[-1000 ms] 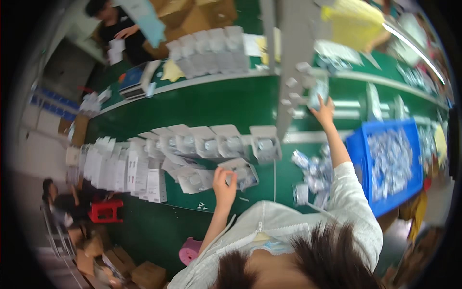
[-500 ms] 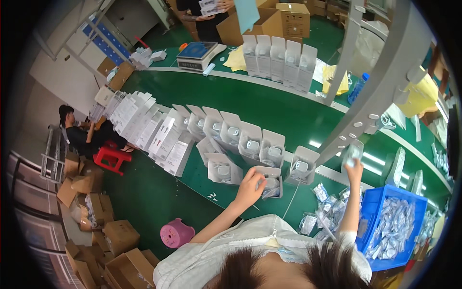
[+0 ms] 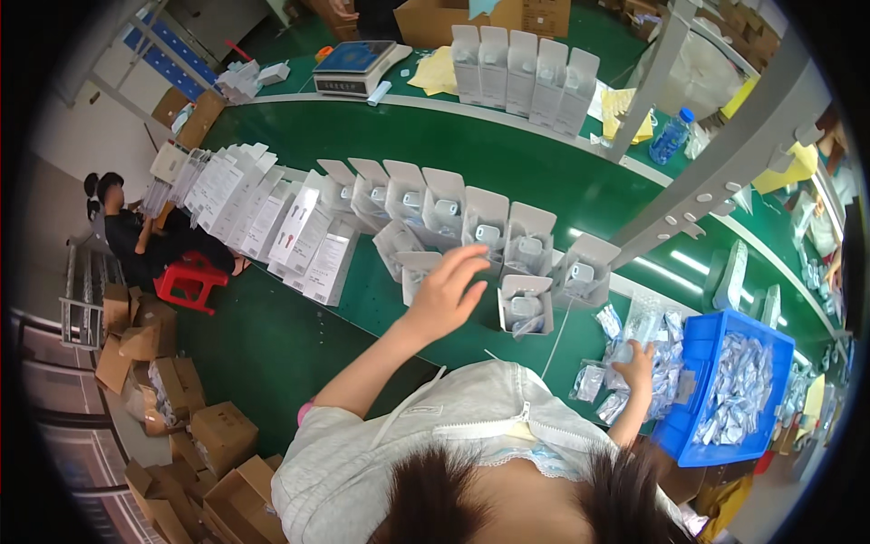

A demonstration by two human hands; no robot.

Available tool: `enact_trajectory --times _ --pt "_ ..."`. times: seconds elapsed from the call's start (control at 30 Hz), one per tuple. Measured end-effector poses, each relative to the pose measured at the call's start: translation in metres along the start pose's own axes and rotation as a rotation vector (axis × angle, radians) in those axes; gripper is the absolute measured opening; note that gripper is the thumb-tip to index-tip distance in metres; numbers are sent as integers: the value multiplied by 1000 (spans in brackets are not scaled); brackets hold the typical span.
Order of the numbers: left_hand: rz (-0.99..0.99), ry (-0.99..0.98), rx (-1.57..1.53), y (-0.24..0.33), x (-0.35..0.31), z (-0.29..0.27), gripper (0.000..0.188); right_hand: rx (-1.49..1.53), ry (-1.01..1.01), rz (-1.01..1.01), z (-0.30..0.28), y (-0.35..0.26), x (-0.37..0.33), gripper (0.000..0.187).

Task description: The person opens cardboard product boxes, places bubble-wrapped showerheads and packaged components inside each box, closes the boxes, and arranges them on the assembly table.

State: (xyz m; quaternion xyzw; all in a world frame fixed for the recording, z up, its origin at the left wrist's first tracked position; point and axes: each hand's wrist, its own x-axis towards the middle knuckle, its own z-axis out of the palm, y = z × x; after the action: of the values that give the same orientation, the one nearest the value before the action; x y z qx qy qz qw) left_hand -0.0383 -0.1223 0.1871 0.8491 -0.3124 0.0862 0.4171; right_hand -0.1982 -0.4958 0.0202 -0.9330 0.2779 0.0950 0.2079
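Clear, shiny pouch (image 3: 644,314) lay just beyond the right hand (image 3: 636,365), over crinkled silvery packets (image 3: 589,381). That hand had dropped from near the post; fingers curled, grip unclear. Left hand (image 3: 439,299), fingers spread, had lifted off the square white card box (image 3: 528,284). Rightward: smooth blue plastic tub (image 3: 672,433), packet-filled.

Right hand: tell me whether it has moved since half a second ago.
Yes, back toward the near side: judged against the blue bin, the right hand has come from beyond the bin's far edge to beside its left wall.
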Motion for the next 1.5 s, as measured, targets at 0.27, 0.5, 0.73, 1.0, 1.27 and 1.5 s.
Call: enact_trajectory --times 0.27,0.5,0.73,1.0,1.27,1.5 --pt "24 172 208 -70 46 -76 28 414 -385 -289 -127 -124 -25 36" --pt "252 -137 332 -114 118 -72 32 452 73 -866 -147 -260 6 33" --pt "178 -672 340 -134 138 -34 34 -27 222 -980 -96 -275 66 26" --pt "331 -604 267 -149 133 -52 28 10 68 -861 -92 -278 72 15" --pt "172 -625 305 -197 133 -92 33 21 22 -774 -87 -283 78 12" --pt "141 -629 177 -186 131 -89 21 23 46 -734 -83 -281 79 14"
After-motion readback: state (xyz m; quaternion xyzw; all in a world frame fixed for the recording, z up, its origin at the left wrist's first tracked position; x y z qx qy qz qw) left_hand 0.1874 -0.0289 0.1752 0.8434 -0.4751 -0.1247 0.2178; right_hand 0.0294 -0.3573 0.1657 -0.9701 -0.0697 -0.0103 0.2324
